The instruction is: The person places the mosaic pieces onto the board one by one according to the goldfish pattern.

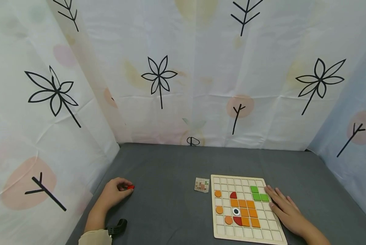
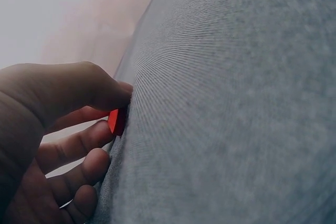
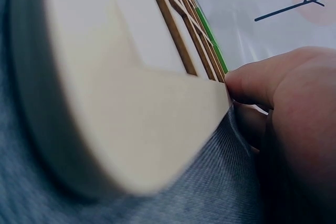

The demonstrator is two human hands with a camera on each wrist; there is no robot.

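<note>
My left hand (image 1: 117,192) is at the left of the grey table, pinching a small red piece (image 1: 131,187) between thumb and fingers. In the left wrist view the red piece (image 2: 116,121) shows just below the thumb tip, close to the cloth. Toward the right lies a wooden grid board (image 1: 231,233) bearing orange squares (image 1: 245,212), orange discs, two dark red quarter-rounds (image 1: 233,195), an eye piece (image 1: 236,211) and green squares (image 1: 256,197). Beside its right edge rests my right hand (image 1: 288,212), fingers extended, the thumb touching the board's side.
A small pattern card (image 1: 202,185) lies just left of the board's upper corner. Grey cloth (image 1: 164,204) covers the table between the left hand and the board. Printed white curtains (image 1: 195,119) stand along the back and both sides. A black strap (image 1: 118,228) is around the left wrist.
</note>
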